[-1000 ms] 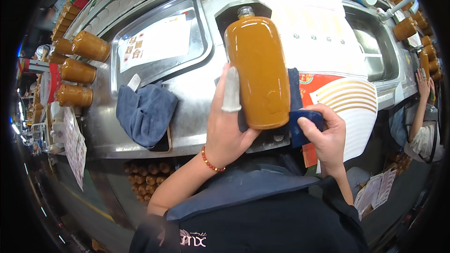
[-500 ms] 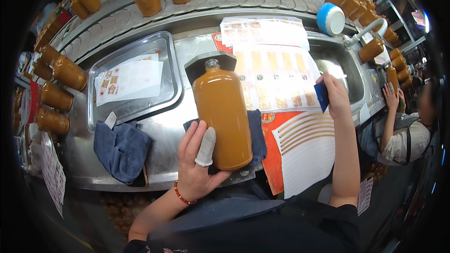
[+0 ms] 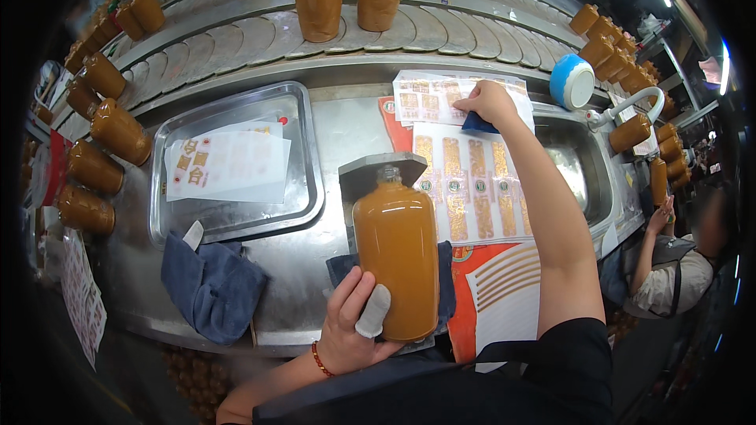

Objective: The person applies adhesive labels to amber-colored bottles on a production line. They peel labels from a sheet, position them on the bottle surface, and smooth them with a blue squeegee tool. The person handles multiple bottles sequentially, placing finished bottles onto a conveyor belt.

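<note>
While the left hand (image 3: 354, 323) grips the orange bottle (image 3: 396, 256), the outstretched right hand (image 3: 487, 102) pinches a blue scraper (image 3: 479, 123).

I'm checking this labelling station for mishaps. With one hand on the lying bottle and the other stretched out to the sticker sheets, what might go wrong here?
1. The left hand alone steadies the orange bottle lying on a blue cloth near the counter's front edge; it might roll or slip off.
2. The right hand, holding a small blue pad, reaches far across the label sheets; the forearm may drag or crease them.
</note>
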A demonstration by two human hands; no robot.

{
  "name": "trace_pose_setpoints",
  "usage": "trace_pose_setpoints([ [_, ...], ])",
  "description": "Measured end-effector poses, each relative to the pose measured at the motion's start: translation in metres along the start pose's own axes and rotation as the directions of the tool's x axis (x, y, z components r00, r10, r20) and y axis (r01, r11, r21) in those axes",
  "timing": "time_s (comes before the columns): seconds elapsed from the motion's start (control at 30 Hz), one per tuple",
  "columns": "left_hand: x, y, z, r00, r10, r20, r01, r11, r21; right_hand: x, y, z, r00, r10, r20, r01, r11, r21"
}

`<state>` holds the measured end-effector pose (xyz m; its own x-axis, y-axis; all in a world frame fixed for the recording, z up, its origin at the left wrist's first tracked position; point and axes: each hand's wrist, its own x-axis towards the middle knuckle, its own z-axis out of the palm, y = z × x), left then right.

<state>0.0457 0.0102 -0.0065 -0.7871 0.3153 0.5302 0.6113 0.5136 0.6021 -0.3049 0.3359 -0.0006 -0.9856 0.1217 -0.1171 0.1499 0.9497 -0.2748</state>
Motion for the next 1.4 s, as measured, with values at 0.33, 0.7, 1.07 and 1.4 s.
trace_pose_setpoints([
  [0.33,0.001,0.000,0.004,0.999,-0.032,-0.011,0.032,0.999,-0.044,0.001,0.126,-0.039,0.974,0.228,-0.015,-0.226,0.970,0.085],
  [0.7,-0.002,-0.001,0.005,1.000,-0.021,-0.017,0.022,1.000,0.022,0.011,0.127,-0.031,0.962,0.252,-0.107,-0.251,0.968,0.027],
  [1.07,-0.002,-0.001,0.005,1.000,-0.015,-0.014,0.015,0.998,0.059,0.010,0.158,-0.017,0.919,0.394,-0.018,-0.355,0.846,0.398],
  [1.4,0.000,-0.001,0.006,0.999,-0.023,-0.026,0.024,0.999,0.046,0.019,0.159,-0.023,0.934,0.352,-0.056,-0.349,0.936,0.051],
])
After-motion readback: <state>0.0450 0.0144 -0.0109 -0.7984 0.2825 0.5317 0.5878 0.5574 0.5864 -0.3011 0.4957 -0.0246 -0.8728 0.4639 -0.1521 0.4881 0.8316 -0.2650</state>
